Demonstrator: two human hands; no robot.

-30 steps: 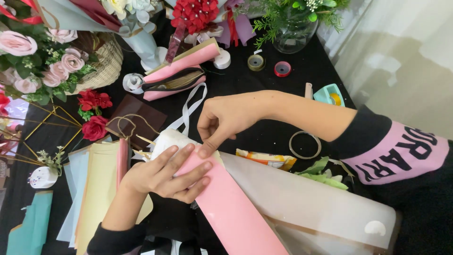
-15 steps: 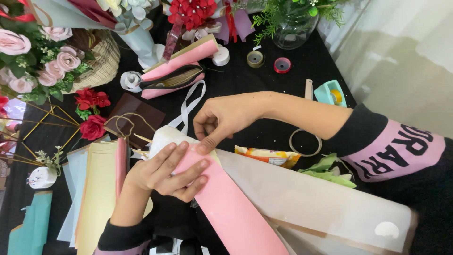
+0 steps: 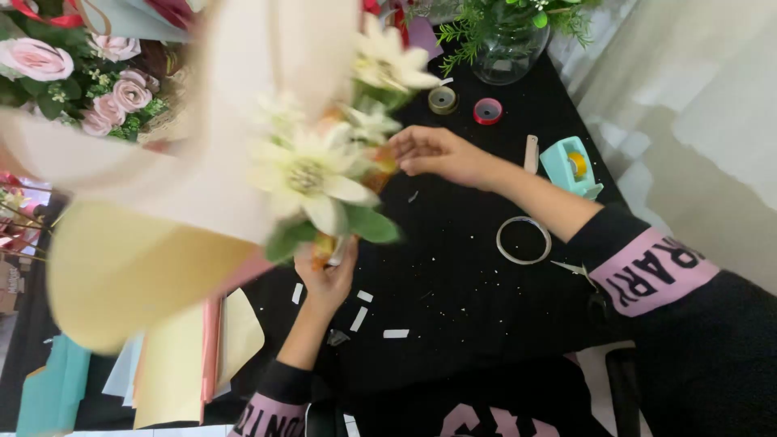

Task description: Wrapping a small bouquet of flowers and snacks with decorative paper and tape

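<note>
Bouquet [image 3: 316, 174] now raised in left hand [image 3: 328, 271] grip, right hand [image 3: 433, 150] pinching its wrap, black table [image 3: 469, 307], pale curtain [image 3: 696, 121].

I see the bouquet [image 3: 324, 174] raised over the table [image 3: 453, 267], left of centre; my left hand [image 3: 328, 279] sits beneath it at the stems, my right hand [image 3: 437, 152] just to its right, fingertips at the flowers; the wrapping paper [image 3: 137, 243] spreads out to the left of the blooms; sheets of paper [image 3: 174, 364] lie on the table below that; paper scraps [image 3: 360, 316] lie near my left wrist; right of my right forearm lie a tape ring [image 3: 524, 240] and, behind it, a tape dispenser [image 3: 571, 166]; two ribbon spools [image 3: 465, 105] lie at the far edge, before a glass vase [image 3: 510, 53]; roses [image 3: 73, 81] stand far left.
</note>
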